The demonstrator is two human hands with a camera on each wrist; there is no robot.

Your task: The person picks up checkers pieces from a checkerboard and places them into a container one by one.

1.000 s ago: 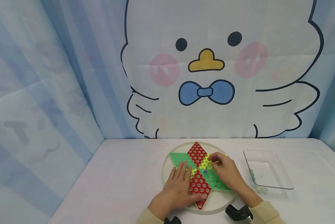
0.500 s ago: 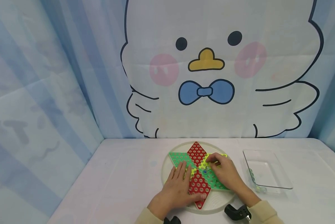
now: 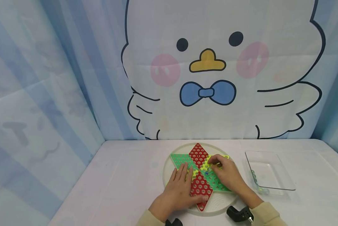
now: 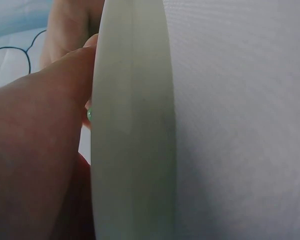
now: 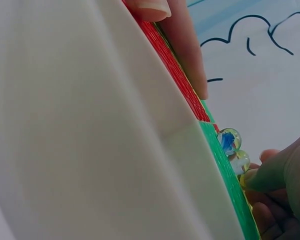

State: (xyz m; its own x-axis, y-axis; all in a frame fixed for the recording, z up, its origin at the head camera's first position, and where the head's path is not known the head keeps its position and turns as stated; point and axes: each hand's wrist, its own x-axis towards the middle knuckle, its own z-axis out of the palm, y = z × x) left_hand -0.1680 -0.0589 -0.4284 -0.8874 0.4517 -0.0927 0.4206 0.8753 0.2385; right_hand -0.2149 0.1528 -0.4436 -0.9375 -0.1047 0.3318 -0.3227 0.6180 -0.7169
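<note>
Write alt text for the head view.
A left hand rests flat on a star-shaped red, green and yellow board; the right hand, fingers bent, is at its yellow section beside marbles. A clear container with more marbles stands to the right.

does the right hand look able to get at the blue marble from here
Probably yes: the right hand is close and nothing covers the blue marble, though another marble sits between it and the fingers.

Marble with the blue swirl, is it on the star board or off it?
On. The blue-swirled marble rests on the star board, as the right wrist view shows from the side.
</note>
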